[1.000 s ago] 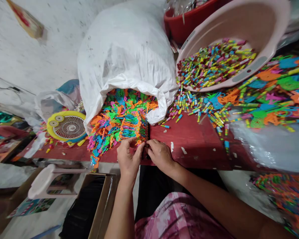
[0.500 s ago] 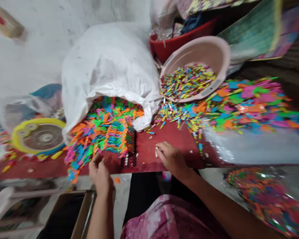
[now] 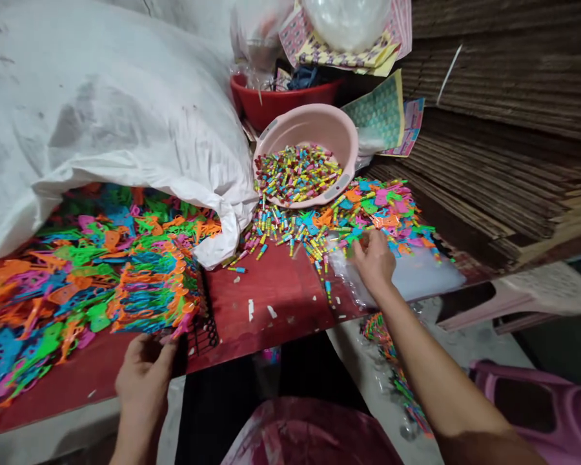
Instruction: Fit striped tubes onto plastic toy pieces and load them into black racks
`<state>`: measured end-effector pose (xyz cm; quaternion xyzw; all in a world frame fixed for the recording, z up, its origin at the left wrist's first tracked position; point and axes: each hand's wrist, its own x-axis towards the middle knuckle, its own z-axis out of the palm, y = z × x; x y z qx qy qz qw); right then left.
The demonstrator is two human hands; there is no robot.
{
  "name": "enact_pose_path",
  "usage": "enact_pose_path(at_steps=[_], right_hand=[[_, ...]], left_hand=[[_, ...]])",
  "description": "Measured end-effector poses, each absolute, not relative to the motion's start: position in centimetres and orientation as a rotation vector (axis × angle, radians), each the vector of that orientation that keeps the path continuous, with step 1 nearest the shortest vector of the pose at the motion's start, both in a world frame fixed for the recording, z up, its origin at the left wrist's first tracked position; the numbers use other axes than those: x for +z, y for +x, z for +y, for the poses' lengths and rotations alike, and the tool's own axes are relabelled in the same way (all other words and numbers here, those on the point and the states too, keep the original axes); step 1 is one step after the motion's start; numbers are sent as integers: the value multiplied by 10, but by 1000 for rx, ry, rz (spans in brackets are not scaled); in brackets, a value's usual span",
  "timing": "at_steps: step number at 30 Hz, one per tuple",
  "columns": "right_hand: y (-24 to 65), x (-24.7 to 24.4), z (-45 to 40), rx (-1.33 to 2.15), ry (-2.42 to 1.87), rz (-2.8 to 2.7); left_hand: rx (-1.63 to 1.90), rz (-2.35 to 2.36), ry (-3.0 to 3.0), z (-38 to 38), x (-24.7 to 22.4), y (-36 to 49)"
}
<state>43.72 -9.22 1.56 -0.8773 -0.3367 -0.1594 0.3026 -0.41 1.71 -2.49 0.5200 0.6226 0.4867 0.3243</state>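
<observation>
Resting near the table's near edge, L hand has its fingertips by the near end of a black rack w/ flat plastic shapes packed in a row, mostly orange, blue & green. Back of hand up, thumb & forefinger set apart in a loose C; can't tell if they pinch anything. L forearm comes up from the near side. R hand is well apart from it, fingers half curled, at the near side of a mixed pile of shapes & striped tubes, w/ clear plastic bags under & beside it; can't tell if it's gripping anything. R arm runs long from the near R corner, slanting far & left.

Rack sits on the red table, L of centre; loose plastic pcs heap up L of it, back to the mouth of a big white sack. Far centre: pink basin w/ short striped tubes, more spilled in front; red basin behind. Patterned sheets far R of that, any print too small to read. Far R, stacked cardboard; near R, purple stool on floor
</observation>
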Motion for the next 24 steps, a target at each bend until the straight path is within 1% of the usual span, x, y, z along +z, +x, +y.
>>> enact_pose_path(at_steps=[2,4,11,14,17,19,21,24], right_hand=[[444,18,-90,-493,-2332,-758],[452,17,-90,-517,-2344,-660],[463,-2,-86,-409,-2292,-619],[453,-4,-81,-445,-2317,-671],[440,-4,-75,-495,-2427,-719],[436,-5,-71,-470,-2458,-708],[438,-7,-68,-432,-2392,-685],[443,-7,-65,-320,-2144,-695]], left_hand=[[1252,1559,1196,12,-29,4],[1235,1500,1148,5,-30,14],[1059,1283,1457,-28,-16,63],[965,1192,1619,-36,-11,79],[988,1053,1747,-40,-8,87],[1013,1010,1786,-42,-7,88],[1002,1002,1795,-43,-7,86],[988,990,1785,-45,-6,84]])
